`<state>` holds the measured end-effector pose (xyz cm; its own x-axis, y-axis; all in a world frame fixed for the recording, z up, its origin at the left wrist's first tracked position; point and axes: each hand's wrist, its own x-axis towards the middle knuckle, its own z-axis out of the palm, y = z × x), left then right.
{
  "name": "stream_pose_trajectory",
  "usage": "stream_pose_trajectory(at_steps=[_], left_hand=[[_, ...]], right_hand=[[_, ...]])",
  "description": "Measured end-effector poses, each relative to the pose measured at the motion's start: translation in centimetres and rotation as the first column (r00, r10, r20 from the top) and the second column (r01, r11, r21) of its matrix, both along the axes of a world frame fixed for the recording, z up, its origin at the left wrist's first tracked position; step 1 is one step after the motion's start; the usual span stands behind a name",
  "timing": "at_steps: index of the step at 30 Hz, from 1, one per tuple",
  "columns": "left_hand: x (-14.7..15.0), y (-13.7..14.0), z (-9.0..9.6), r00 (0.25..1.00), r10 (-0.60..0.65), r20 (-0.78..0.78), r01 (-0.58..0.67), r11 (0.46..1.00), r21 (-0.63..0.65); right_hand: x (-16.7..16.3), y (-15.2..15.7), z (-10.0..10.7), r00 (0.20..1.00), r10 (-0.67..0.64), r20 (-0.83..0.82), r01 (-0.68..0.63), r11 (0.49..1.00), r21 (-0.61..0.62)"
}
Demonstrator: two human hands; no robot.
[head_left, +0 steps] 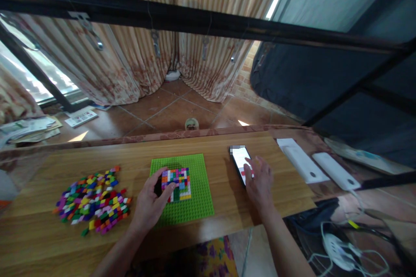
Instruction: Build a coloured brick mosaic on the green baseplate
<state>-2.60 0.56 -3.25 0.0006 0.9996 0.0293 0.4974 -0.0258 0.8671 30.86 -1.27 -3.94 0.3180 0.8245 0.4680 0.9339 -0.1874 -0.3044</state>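
My left hand point(151, 201) is at the left side of a low build of small multicoloured toy bricks point(182, 181). Its thumb lies over the front part of the build and the fingers curl round the far left corner. Beneath the build is a green studded baseplate point(203, 199). My right hand point(261, 181) hovers at a smartphone point(239, 156) with a lit screen, fingers apart, the index finger and thumb at the display. Whether they touch the glass is hard to tell. The phone lies flat, right of the baseplate.
A heap of loose coloured bricks point(94, 201) lies on the wooden table point(139, 156) to the left. Two white devices point(302, 162) sit beyond the right edge, with a power strip point(341, 251) and cables below. A dark metal bar point(195, 17) crosses in front of curtains.
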Motion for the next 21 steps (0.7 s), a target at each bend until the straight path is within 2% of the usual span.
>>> stream_pose_trajectory(at_steps=[4,7,18,21], left_hand=[[0.1,0.0,0.1,1.0,0.004,0.0,-0.004,1.0,0.003],[0.2,-0.1,0.2,1.0,0.008,0.014,-0.008,1.0,0.001],[0.3,-0.2,0.1,1.0,-0.007,0.027,0.007,1.0,0.018],[0.2,-0.2,0.1,1.0,-0.012,0.017,0.012,0.999,0.036]], right_hand=[[-0.1,1.9,0.6,0.998,-0.027,0.065,0.035,0.99,-0.139],[-0.2,2.4,0.5,0.995,-0.041,0.093,0.057,0.981,-0.184],[-0.2,3.1,0.6,0.987,0.007,0.16,0.028,0.976,-0.214],[0.1,2.9,0.8,0.99,-0.02,0.138,0.045,0.983,-0.176]])
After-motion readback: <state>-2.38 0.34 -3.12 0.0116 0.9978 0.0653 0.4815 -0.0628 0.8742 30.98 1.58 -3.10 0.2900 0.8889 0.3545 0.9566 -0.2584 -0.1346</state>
